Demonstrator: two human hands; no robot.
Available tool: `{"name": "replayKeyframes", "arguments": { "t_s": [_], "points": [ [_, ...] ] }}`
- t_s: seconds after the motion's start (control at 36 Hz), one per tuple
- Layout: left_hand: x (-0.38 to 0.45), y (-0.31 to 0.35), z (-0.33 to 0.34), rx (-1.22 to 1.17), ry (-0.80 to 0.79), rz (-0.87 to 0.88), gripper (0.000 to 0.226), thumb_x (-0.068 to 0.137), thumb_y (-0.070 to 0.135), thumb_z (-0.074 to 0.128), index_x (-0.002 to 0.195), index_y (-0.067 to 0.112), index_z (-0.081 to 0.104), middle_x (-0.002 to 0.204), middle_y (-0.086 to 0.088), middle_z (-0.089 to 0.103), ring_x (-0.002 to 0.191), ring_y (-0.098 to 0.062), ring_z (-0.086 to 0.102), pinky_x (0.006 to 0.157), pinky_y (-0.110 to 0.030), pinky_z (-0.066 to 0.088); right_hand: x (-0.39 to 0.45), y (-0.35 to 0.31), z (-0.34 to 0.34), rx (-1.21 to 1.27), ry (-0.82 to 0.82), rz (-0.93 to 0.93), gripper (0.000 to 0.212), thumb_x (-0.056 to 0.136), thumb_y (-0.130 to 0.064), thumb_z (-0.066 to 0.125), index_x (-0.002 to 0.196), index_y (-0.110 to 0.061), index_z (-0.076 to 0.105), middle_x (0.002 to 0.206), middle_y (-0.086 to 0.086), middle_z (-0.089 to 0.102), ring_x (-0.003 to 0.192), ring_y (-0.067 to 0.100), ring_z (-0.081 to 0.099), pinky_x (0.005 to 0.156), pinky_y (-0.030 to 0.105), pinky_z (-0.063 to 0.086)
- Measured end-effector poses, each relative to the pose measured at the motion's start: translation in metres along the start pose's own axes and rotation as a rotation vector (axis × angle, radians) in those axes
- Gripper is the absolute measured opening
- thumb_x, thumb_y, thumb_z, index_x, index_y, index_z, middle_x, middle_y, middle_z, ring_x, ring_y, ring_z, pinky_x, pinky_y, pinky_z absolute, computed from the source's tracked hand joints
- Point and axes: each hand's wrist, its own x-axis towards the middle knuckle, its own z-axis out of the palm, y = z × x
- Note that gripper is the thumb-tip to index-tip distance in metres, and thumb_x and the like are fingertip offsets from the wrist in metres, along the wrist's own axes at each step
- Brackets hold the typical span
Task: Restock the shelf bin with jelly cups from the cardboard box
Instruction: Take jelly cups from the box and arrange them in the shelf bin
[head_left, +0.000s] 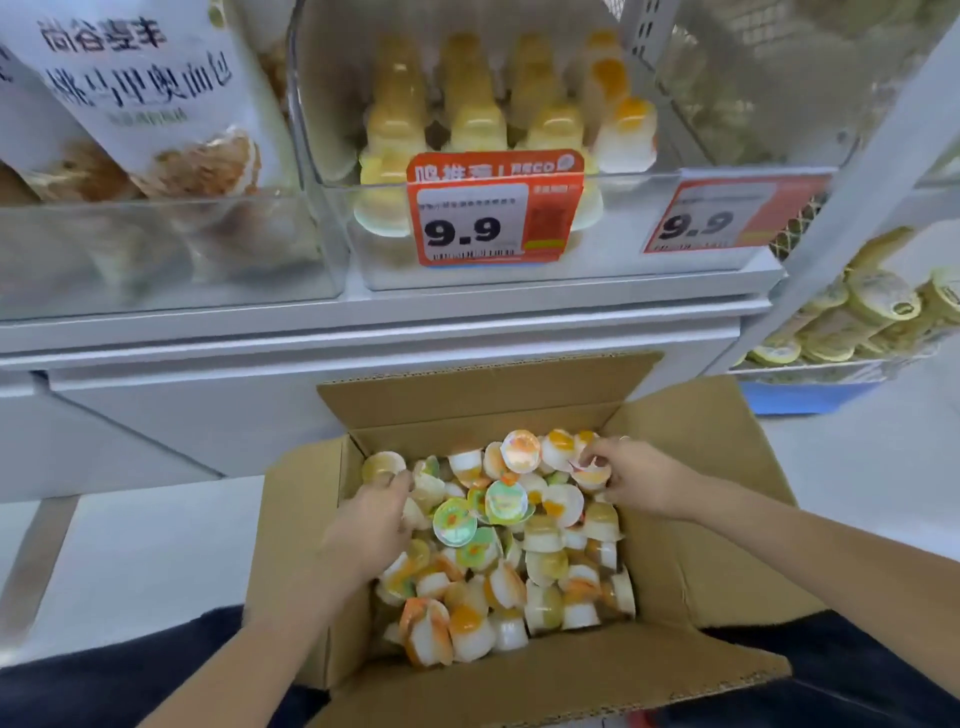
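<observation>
A white shelf (467, 306) runs across the far side. Three clear bins stand on it side by side: the left bin (156, 249) holds white bags of bread, the middle bin (467, 182) holds rows of jelly cups and bears an orange price tag (493, 208) on its front, and the right bin (753, 104) has a second price tag (727, 213) on its front. Below, an open cardboard box (701, 519) of loose jelly cups rests on the pale floor (130, 545). At far right a blue crate (810, 397) sits on the floor too.
</observation>
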Motion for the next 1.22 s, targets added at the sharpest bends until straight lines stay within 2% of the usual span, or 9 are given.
{"name": "replayKeyframes", "arguments": {
  "t_s": [0.11, 0.19, 0.28, 0.44, 0.64, 0.89, 0.94, 1.08, 1.22],
  "points": [
    [0.010, -0.005, 0.022, -0.001, -0.063, -0.057, 0.053, 0.082, 0.010, 0.051, 0.132, 0.020, 0.035, 0.129, -0.002, 0.045, 0.114, -0.026, 0.050, 0.082, -0.037, 0.048, 0.020, 0.013, 0.029, 0.083, 0.000, 0.103, 0.046, 0.086, -0.003, 0.058, 0.127, -0.020, 0.047, 0.124, 0.010, 0.051, 0.095, 0.022, 0.055, 0.079, 0.030, 0.047],
    [0.022, -0.005, 0.033, -0.057, -0.060, -0.079, 0.056, 0.083, 0.012, 0.056, 0.134, 0.021, 0.034, 0.131, -0.002, 0.043, 0.118, -0.025, 0.048, 0.086, -0.039, 0.048, 0.036, 0.011, 0.043, 0.175, 0.072, 0.104, 0.052, 0.087, -0.005, 0.061, 0.134, -0.019, 0.044, 0.134, 0.006, 0.050, 0.116, 0.021, 0.052, 0.088, 0.025, 0.044],
    [0.034, 0.000, 0.042, -0.195, -0.027, -0.144, 0.060, 0.081, 0.009, 0.059, 0.136, 0.019, 0.035, 0.130, -0.007, 0.045, 0.116, -0.027, 0.048, 0.086, -0.040, 0.049, 0.054, -0.001, 0.055, 0.258, 0.094, 0.106, 0.064, 0.085, -0.015, 0.068, 0.140, -0.020, 0.036, 0.142, 0.005, 0.045, 0.122, 0.025, 0.050, 0.099, 0.037, 0.043],
    [0.042, 0.006, 0.071, -0.211, 0.043, -0.145, 0.055, 0.083, 0.011, 0.060, 0.133, 0.021, 0.040, 0.135, -0.005, 0.042, 0.119, -0.025, 0.046, 0.085, -0.036, 0.050, 0.093, -0.035, 0.068, 0.337, 0.210, 0.216, 0.071, 0.080, -0.028, 0.075, 0.135, -0.005, 0.036, 0.132, 0.013, 0.048, 0.122, 0.029, 0.049, 0.092, 0.033, 0.042],
    [0.039, 0.005, 0.076, -0.342, 0.360, -0.286, 0.046, 0.084, 0.009, 0.061, 0.127, 0.011, 0.047, 0.127, -0.008, 0.048, 0.115, -0.026, 0.048, 0.078, -0.035, 0.048, 0.112, -0.063, 0.094, 0.279, 0.400, 0.472, 0.063, 0.078, -0.041, 0.072, 0.120, -0.006, 0.040, 0.125, 0.011, 0.049, 0.120, 0.032, 0.037, 0.086, 0.042, 0.043],
    [0.008, -0.003, 0.094, -0.307, 0.361, -0.277, 0.024, 0.089, 0.012, 0.056, 0.112, 0.007, 0.053, 0.112, -0.010, 0.052, 0.107, -0.026, 0.048, 0.089, -0.035, 0.042, 0.084, -0.050, 0.095, 0.187, 0.392, 0.287, 0.062, 0.076, -0.033, 0.071, 0.127, -0.010, 0.042, 0.126, 0.009, 0.047, 0.116, 0.031, 0.043, 0.094, 0.037, 0.039],
    [-0.003, -0.002, 0.098, -0.257, 0.301, -0.210, 0.017, 0.090, 0.013, 0.053, 0.106, 0.008, 0.055, 0.108, -0.008, 0.054, 0.101, -0.024, 0.051, 0.084, -0.035, 0.046, 0.067, -0.045, 0.094, 0.218, 0.342, 0.210, 0.065, 0.076, -0.031, 0.072, 0.130, -0.011, 0.040, 0.128, 0.009, 0.044, 0.119, 0.029, 0.043, 0.097, 0.037, 0.041],
    [-0.019, -0.004, 0.094, -0.323, -0.214, -0.059, 0.009, 0.089, 0.018, 0.051, 0.097, 0.019, 0.056, 0.100, -0.001, 0.053, 0.093, -0.016, 0.052, 0.078, -0.029, 0.046, 0.026, -0.037, 0.084, 0.193, 0.179, 0.017, 0.062, 0.077, -0.025, 0.071, 0.130, -0.015, 0.041, 0.127, 0.004, 0.041, 0.120, 0.022, 0.042, 0.092, 0.028, 0.037],
    [-0.031, -0.013, 0.094, -0.274, -0.427, -0.034, 0.056, 0.079, 0.032, 0.063, 0.131, 0.026, 0.044, 0.128, -0.003, 0.041, 0.121, -0.019, 0.042, 0.098, -0.029, 0.040, 0.002, -0.034, 0.069, 0.129, 0.033, -0.120, 0.065, 0.073, -0.020, 0.073, 0.129, -0.020, 0.041, 0.121, -0.005, 0.038, 0.118, 0.018, 0.041, 0.091, 0.029, 0.039]
  ]
}}
